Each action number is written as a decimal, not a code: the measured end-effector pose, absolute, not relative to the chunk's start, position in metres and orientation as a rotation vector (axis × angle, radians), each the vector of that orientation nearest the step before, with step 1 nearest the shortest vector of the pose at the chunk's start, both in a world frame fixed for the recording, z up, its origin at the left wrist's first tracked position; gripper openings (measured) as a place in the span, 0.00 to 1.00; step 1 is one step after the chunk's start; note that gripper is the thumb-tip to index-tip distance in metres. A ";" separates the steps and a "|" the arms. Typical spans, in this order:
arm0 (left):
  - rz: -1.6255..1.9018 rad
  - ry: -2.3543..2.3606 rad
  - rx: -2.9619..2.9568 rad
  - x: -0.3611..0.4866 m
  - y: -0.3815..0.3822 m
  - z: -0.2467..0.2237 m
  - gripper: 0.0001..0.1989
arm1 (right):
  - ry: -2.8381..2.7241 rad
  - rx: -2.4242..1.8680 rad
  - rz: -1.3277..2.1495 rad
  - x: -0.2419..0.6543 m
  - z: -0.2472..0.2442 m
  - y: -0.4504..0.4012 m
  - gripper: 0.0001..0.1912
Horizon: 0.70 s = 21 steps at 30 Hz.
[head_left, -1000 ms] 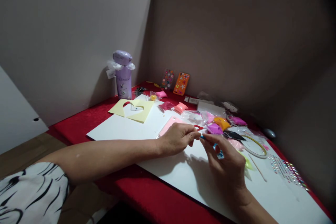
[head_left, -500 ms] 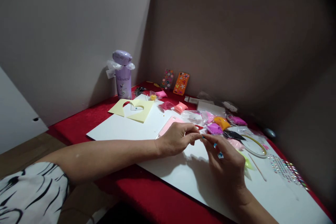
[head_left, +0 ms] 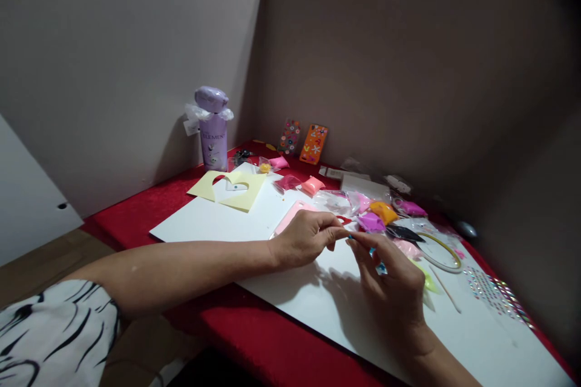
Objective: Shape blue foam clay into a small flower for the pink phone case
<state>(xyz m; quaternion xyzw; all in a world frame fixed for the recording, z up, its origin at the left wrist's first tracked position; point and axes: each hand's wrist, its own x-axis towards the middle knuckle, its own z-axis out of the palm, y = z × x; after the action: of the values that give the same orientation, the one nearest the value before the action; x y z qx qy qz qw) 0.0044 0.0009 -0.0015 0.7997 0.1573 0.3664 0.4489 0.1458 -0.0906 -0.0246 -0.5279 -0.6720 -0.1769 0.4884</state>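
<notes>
My left hand is closed in a pinch over the white board, its fingertips meeting those of my right hand. Between the two pinches shows a tiny blue piece of modelling clay, mostly covered by the fingers. My right hand is closed too, thumb and forefinger pressed on that piece. More blue shows behind the right hand's fingers, perhaps a packet. Beyond my left hand lies a pale pink phone case, partly hidden by it. A small red piece is just past the fingertips.
Packets of coloured clay lie along the board's far side. Right of them are a ring, a cotton swab and gem stickers. Yellow paper with a heart cutout, a purple bottle and decorated phone cases stand farther back.
Both hands stay almost in place; the fingertips shift very slightly around the small blue piece. Nothing else visibly moves.
</notes>
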 end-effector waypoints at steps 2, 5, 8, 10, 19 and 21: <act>0.897 0.381 1.985 0.004 0.001 -0.002 0.11 | -1.646 -1.279 -0.416 0.146 -0.025 -0.091 0.06; 0.910 0.396 1.991 0.004 0.001 -0.002 0.13 | -1.634 -1.286 -0.416 0.146 -0.025 -0.091 0.08; 0.912 0.393 1.992 0.004 0.002 -0.002 0.15 | -1.625 -1.290 -0.432 0.146 -0.026 -0.090 0.07; 0.938 0.391 1.987 0.004 0.002 -0.001 0.16 | -1.622 -1.294 -0.440 0.145 -0.026 -0.090 0.06; 0.926 0.369 1.867 0.005 -0.001 0.001 0.06 | -1.615 -1.315 -0.470 0.144 -0.025 -0.091 0.05; 0.930 0.387 1.886 0.005 -0.001 0.001 0.07 | -1.617 -1.308 -0.461 0.145 -0.026 -0.090 0.08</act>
<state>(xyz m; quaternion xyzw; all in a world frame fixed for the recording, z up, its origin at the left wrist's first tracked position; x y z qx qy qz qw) 0.0052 -0.0007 0.0006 0.7734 0.1588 0.3814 0.4808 0.1446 -0.0903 -0.0259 -0.5371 -0.6640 -0.1892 0.4846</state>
